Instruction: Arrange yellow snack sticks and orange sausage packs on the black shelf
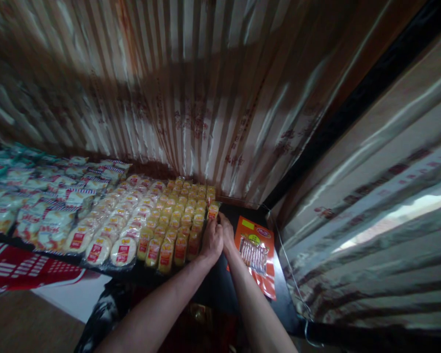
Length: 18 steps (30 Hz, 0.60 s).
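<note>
While outstretched, both hands [218, 238] pinch yellow packet [213, 211].

Head camera looks forward and down, close over the dark table [220, 289] beside curtains [206, 98].

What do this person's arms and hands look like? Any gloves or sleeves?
Both arms are bare to the picture's lower edge: no sleeves in view. The left hand and right hand wear no gloves; no rings, watch or markings are discernible in the dim, blurry picture.
</note>
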Each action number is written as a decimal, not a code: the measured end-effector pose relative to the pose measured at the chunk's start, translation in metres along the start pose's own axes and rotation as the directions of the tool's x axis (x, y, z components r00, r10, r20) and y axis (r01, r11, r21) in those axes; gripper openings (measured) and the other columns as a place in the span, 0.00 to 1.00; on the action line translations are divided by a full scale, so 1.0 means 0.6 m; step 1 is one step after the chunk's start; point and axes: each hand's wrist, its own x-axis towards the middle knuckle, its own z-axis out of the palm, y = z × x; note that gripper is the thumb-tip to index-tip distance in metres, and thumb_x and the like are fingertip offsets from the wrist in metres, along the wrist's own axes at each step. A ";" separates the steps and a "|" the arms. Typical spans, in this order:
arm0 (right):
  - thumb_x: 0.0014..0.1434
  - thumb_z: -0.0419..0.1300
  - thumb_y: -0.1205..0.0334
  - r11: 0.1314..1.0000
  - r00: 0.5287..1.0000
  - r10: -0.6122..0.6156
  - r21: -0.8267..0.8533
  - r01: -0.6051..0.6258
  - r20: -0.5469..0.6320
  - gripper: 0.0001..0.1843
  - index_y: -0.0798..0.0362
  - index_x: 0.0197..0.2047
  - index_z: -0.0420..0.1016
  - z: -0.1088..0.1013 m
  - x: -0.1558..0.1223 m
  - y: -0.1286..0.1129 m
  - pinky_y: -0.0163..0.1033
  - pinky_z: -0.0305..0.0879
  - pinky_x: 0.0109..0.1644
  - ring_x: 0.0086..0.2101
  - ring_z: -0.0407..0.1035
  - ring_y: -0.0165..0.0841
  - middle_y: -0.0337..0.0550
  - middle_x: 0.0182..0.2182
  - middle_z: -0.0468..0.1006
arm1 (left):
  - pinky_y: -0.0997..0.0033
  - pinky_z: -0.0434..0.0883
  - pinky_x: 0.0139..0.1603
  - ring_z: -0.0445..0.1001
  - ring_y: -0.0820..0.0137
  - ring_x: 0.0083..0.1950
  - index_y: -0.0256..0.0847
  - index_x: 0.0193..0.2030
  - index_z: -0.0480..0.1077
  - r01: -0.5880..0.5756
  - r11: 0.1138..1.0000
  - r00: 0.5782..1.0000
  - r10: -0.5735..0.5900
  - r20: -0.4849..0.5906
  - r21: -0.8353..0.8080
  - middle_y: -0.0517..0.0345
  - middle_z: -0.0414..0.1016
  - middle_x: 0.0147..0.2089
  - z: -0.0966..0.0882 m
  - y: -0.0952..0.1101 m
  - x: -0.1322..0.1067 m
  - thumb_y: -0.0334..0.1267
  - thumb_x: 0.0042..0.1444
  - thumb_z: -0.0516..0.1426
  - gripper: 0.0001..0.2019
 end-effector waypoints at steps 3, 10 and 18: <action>0.55 0.49 0.66 1.000 1.000 -0.007 0.006 0.007 0.002 0.17 0.55 0.46 0.71 0.001 0.006 0.000 0.37 0.63 0.45 0.40 0.69 0.35 0.47 0.36 0.76 | 0.65 0.56 0.65 0.62 0.63 0.62 0.30 0.56 0.66 -0.014 1.000 1.000 0.014 -0.020 0.003 0.44 0.65 0.60 0.000 -0.006 0.006 0.32 0.55 0.45 0.22; 0.56 0.49 0.66 1.000 1.000 -0.006 -0.015 0.006 0.004 0.18 0.54 0.49 0.71 0.007 0.021 0.012 0.37 0.63 0.45 0.41 0.69 0.36 0.48 0.38 0.76 | 0.66 0.52 0.67 0.58 0.65 0.65 0.31 0.57 0.65 -0.007 1.000 1.000 0.007 -0.011 0.009 0.46 0.63 0.62 0.009 -0.013 0.019 0.32 0.56 0.45 0.23; 0.56 0.49 0.66 0.999 0.999 -0.021 -0.026 0.022 0.038 0.19 0.54 0.51 0.69 0.012 0.030 0.021 0.38 0.62 0.49 0.45 0.68 0.36 0.49 0.43 0.75 | 0.64 0.53 0.66 0.59 0.60 0.64 0.32 0.55 0.67 -0.055 0.998 0.998 0.054 -0.044 -0.010 0.45 0.66 0.59 0.022 -0.033 0.038 0.32 0.54 0.47 0.22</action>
